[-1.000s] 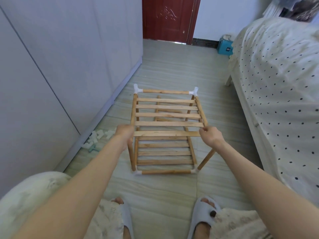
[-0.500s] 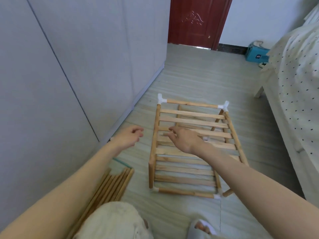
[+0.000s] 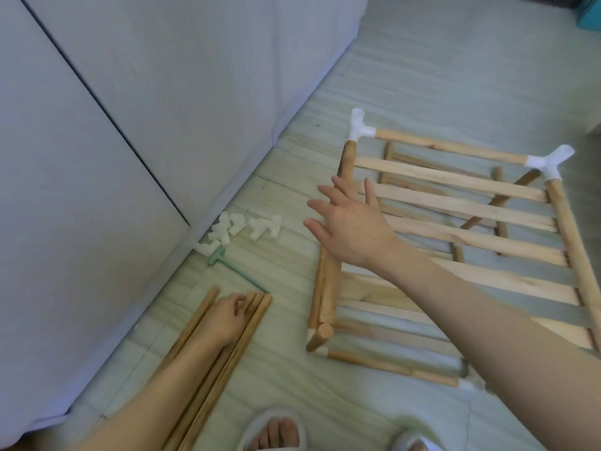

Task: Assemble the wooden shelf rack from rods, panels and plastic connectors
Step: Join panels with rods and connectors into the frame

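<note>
The part-built wooden rack point(image 3: 455, 203) stands on the floor at right, with a slatted panel on top and white plastic connectors point(image 3: 359, 128) at its far corners. My right hand point(image 3: 351, 222) hovers over the rack's left side rod, fingers spread, holding nothing. A bundle of loose wooden rods point(image 3: 208, 353) lies on the floor at lower left. My left hand point(image 3: 224, 317) rests on the bundle near its far end, fingers curled round one rod. Several loose white connectors point(image 3: 240, 227) lie by the cabinet's foot.
A grey cabinet front point(image 3: 130, 125) fills the left side. A green T-shaped tool point(image 3: 227, 265) lies between the connectors and the rods. My slippered feet point(image 3: 276, 431) show at the bottom edge. A teal box point(image 3: 590, 14) sits at far top right.
My view swung down and left. My left hand dropped from mid-air onto the rod bundle. My right hand came off the rack's slats and now hovers with fingers spread over its left edge.
</note>
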Motion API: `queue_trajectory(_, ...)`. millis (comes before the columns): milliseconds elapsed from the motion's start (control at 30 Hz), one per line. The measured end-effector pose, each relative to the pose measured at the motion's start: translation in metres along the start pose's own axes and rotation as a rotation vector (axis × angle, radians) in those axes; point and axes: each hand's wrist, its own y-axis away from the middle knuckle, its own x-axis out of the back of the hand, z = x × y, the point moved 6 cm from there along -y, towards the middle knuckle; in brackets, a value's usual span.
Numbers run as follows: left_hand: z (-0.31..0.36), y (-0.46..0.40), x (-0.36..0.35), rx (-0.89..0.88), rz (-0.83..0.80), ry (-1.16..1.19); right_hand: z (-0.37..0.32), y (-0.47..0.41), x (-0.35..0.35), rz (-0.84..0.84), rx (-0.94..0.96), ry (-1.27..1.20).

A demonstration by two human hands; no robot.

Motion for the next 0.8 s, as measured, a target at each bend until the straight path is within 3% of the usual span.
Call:
queue_trajectory(233, 0.012, -0.023, -0.019, -0.088, 0.084, -0.156, 0.001, -0.002, -0.008, 0.021, 0.026, -0.024)
queue_trajectory(433, 0.063, -0.089, 0.015, -0.189, 0.243, -0.318, 0.001, -0.001, -0.012, 0.047, 0.049, -0.071)
queue_trajectory(533, 0.091, -0.124, 0.025, -0.252, 0.235, -0.390, 0.001, 0.000, -0.012, 0.057, 0.061, -0.068)
queue_trajectory(667, 0.102, -0.150, 0.018, -0.214, 0.176, -0.384, 0.002, 0.001, -0.011, 0.062, 0.071, -0.084)
queue_trajectory(800, 0.091, -0.150, 0.014, -0.160, 0.292, -0.302, 0.002, 0.001, -0.011, 0.062, 0.074, -0.094)
